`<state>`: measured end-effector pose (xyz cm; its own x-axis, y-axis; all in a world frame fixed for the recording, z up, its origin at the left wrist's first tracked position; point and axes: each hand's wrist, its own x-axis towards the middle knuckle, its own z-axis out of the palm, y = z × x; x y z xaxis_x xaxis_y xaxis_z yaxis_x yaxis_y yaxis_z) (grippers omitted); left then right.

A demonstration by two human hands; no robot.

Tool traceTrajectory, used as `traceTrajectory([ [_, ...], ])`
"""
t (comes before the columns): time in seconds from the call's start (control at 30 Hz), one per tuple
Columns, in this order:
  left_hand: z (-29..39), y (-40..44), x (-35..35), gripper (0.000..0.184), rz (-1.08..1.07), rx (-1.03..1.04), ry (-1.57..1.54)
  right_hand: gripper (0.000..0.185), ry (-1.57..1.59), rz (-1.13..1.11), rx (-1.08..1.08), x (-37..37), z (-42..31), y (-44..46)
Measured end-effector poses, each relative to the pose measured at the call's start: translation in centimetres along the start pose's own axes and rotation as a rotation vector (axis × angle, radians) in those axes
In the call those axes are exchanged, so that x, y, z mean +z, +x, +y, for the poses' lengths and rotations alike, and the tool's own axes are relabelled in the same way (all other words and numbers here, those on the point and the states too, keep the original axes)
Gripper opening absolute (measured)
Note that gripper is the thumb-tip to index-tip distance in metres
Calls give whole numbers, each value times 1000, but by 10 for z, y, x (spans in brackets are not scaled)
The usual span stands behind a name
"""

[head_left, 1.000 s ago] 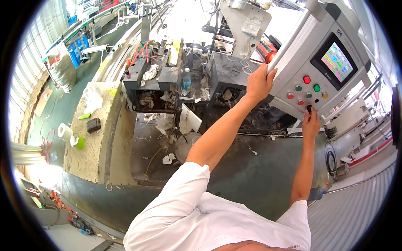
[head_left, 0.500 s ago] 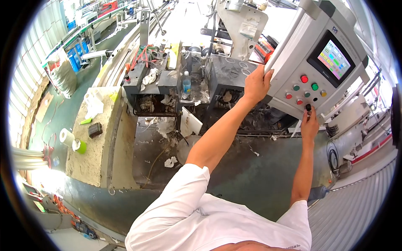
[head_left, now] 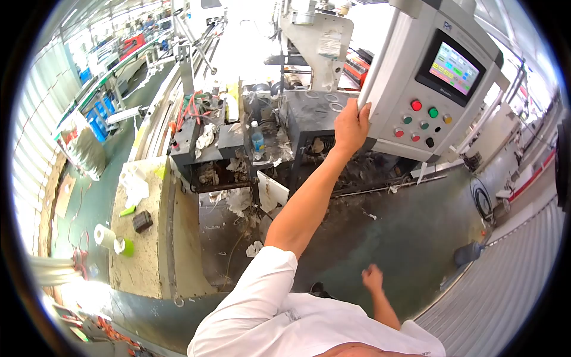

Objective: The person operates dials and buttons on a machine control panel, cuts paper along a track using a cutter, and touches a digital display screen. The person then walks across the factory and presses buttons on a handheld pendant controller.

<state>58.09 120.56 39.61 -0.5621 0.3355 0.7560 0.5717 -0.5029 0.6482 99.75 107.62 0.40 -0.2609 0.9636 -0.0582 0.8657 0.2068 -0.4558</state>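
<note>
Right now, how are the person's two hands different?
The left hand grips the pale bar beside the control panel; the right hand holds nothing that I can see.
The left hand is stretched far forward; the right hand is much nearer the white shirt.
The left hand looks bigger in the picture than the right hand.
Both hands are bare.
</note>
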Motion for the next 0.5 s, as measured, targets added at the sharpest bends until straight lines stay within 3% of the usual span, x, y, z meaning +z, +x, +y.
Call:
traceTrajectory([
  [0.07, -3, -1, 1, 23, -24, 4, -4, 43, -88, -325, 256, 60, 52, -83],
  [0.17, -12, -1, 4, 21, -45, 15, -10, 39, -39, -586, 515, 113, 137, -207],
  [0.23, -3, -1, -2, 22, -115, -79, -56, 36, -12, -690, 618, 112, 162, -265],
  [0.33, -16, -5, 0, 17, -85, 34, 13, 30, 152, -705, 681, 116, 186, -316],
  [0.4, -16, -9, -3, 16, -124, 51, -23, 27, 297, -629, 613, 130, 205, -333],
  [0.43, -14, -15, -9, 20, -157, 62, -40, 25, 243, -593, 439, 140, 207, -327],
  [0.47, -7, -26, -13, 28, -140, 95, -122, 16, -255, -567, 4, 145, 203, -316],
  [0.5, 0, -41, -24, 37, -115, 125, -193, 14, -174, -578, 66, 147, 195, -297],
])
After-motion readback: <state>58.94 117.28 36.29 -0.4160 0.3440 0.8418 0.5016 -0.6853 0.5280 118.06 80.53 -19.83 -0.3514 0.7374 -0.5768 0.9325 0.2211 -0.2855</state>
